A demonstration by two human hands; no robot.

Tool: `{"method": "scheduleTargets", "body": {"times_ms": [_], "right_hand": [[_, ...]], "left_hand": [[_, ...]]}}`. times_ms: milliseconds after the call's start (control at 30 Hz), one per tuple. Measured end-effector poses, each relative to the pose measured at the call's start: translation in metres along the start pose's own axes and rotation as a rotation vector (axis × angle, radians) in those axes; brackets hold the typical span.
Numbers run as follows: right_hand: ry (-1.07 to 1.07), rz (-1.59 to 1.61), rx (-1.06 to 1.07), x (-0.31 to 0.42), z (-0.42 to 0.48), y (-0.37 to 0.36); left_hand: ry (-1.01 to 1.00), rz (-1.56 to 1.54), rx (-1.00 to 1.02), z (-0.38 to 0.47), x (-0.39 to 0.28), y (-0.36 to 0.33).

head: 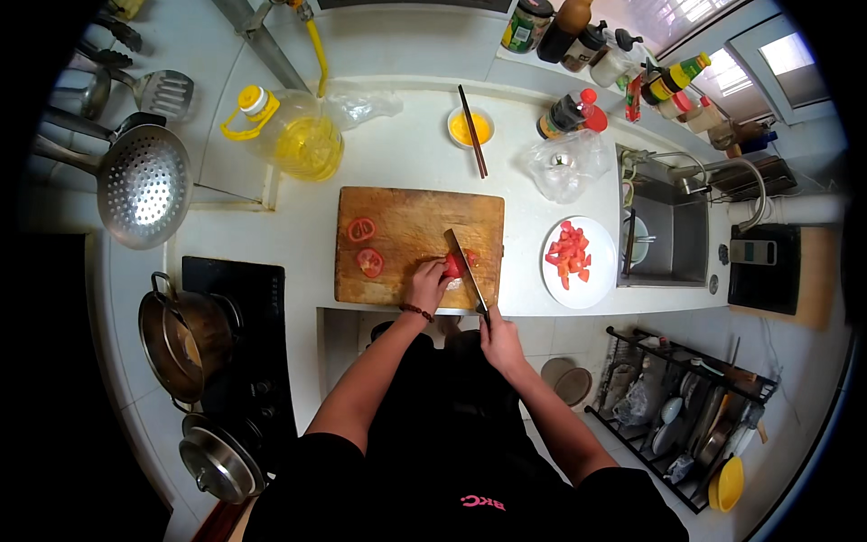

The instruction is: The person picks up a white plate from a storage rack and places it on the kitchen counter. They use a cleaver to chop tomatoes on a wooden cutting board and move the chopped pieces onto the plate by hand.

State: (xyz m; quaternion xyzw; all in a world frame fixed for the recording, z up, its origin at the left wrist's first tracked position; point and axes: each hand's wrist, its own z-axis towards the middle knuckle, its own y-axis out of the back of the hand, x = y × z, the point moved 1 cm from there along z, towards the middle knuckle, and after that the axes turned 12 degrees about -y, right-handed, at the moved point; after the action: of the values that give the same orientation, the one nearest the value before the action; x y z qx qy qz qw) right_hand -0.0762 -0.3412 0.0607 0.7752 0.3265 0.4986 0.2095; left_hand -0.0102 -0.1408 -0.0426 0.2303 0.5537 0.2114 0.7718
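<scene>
On a worn wooden cutting board (399, 210), my left hand (427, 284) holds a piece of red tomato (454, 265) down with its fingertips. My right hand (502, 342) grips the handle of a kitchen knife (467, 267), whose blade lies across the tomato just right of my left fingers. Small tomato bits show beyond the blade. Two round tomato slices, an upper one (361, 230) and a lower one (370, 262), rest at the board's left side. To the right of the board, a white plate (555, 291) carries chopped tomato pieces (570, 252).
Behind the board stands a bowl of beaten egg (467, 129) with chopsticks (472, 129) across it. An oil jug (305, 146) is back left; a plastic bag (567, 166) and sauce bottle (561, 115) are back right. A sink (670, 237) lies right, a pot (183, 345) on the left cooktop (261, 298).
</scene>
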Motion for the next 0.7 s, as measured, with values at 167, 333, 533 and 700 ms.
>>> {"method": "scheduleTargets", "body": {"times_ms": [167,333,533,700], "right_hand": [[-0.018,-0.044,0.019,0.001,0.007,-0.005],[-0.010,-0.001,0.049,-0.002,-0.004,-0.003],[0.003,-0.050,0.000,-0.002,0.009,-0.014],[0.012,-0.057,-0.008,-0.004,-0.004,-0.010]], "left_hand": [[-0.004,0.004,-0.027,0.000,0.001,0.000],[-0.024,0.016,-0.008,-0.003,0.006,-0.001],[-0.005,0.014,0.011,-0.002,0.003,-0.001],[-0.017,0.002,0.002,-0.002,0.003,-0.003]]}}
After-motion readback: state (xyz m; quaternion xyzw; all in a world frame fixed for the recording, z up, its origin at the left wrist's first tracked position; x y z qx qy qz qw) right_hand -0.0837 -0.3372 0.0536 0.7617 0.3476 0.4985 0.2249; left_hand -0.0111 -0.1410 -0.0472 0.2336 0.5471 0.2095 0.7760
